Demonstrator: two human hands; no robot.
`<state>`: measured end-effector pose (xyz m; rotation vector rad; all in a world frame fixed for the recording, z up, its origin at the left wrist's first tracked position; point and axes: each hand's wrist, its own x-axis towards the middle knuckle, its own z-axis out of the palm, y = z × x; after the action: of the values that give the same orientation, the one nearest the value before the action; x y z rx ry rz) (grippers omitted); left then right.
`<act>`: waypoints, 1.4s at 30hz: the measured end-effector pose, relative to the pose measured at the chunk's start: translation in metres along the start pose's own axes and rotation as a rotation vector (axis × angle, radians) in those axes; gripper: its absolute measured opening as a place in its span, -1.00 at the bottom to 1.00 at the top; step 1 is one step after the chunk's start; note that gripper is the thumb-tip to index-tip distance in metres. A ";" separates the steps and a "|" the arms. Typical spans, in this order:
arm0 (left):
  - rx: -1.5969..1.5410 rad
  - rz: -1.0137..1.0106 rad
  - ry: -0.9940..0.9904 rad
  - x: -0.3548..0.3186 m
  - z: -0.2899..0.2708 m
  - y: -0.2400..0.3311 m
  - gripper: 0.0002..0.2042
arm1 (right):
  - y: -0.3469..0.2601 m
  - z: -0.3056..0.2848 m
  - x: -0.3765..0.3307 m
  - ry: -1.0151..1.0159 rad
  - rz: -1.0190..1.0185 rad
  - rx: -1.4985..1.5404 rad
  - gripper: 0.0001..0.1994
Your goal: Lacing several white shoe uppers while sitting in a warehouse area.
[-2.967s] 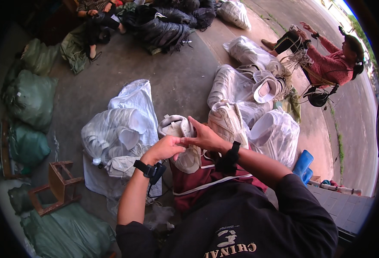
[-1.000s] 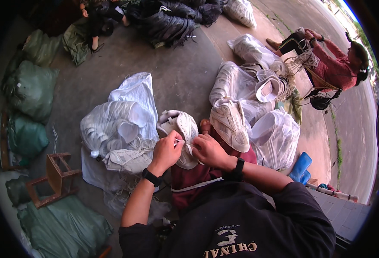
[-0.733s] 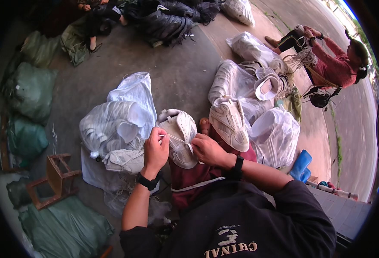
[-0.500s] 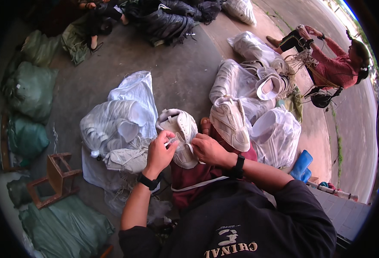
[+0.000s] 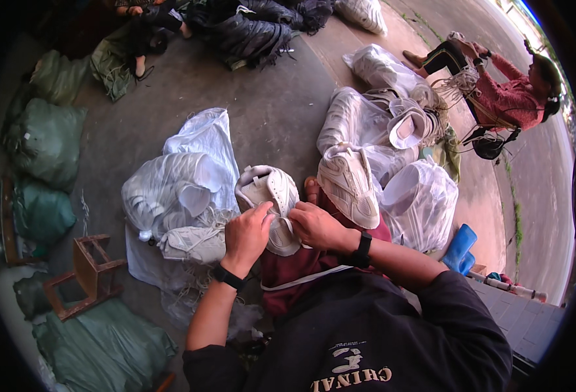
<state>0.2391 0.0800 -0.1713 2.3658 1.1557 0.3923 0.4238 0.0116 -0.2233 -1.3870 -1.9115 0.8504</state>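
Observation:
A white sneaker (image 5: 268, 186) with grey trim rests on my lap, over maroon cloth. My left hand (image 5: 249, 235) is closed at its lacing area, thumb and forefinger pinched on the white shoelace; the pinched bit is largely hidden by the fingers. From the other side my right hand (image 5: 317, 225) is closed too, its fingers curled at the shoe's lacing edge on the lace, with a short white end showing beneath them. A second white sneaker (image 5: 349, 186), apparently its mate, lies just right of my right hand, toe toward me.
Clear plastic bags of white shoes stand left (image 5: 167, 186) and right (image 5: 422, 206). Another pale shoe (image 5: 196, 244) lies beside the left bag. A wooden stool (image 5: 92, 274) lies tipped at left among green sacks (image 5: 49, 140). A co-worker (image 5: 510, 95) sits at far right, handling laces.
My left hand has moved in closer to the shoe's lacing, and the lace seen at its fingertips is now mostly hidden. My right hand stays nearly in place.

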 end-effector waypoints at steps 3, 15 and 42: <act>0.004 -0.004 -0.024 0.002 0.003 0.000 -0.85 | -0.001 0.000 -0.001 0.003 -0.002 0.001 -0.91; -0.011 -0.202 0.015 0.000 -0.030 -0.022 -0.88 | 0.005 -0.003 -0.001 -0.001 -0.031 0.014 -0.94; 0.506 -0.992 1.138 -0.143 -0.272 -0.283 -0.82 | 0.014 -0.027 -0.005 -0.073 0.025 0.145 -0.86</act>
<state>-0.1560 0.1952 -0.0981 1.4151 2.9712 1.2108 0.4543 0.0143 -0.2188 -1.3112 -1.8500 1.0432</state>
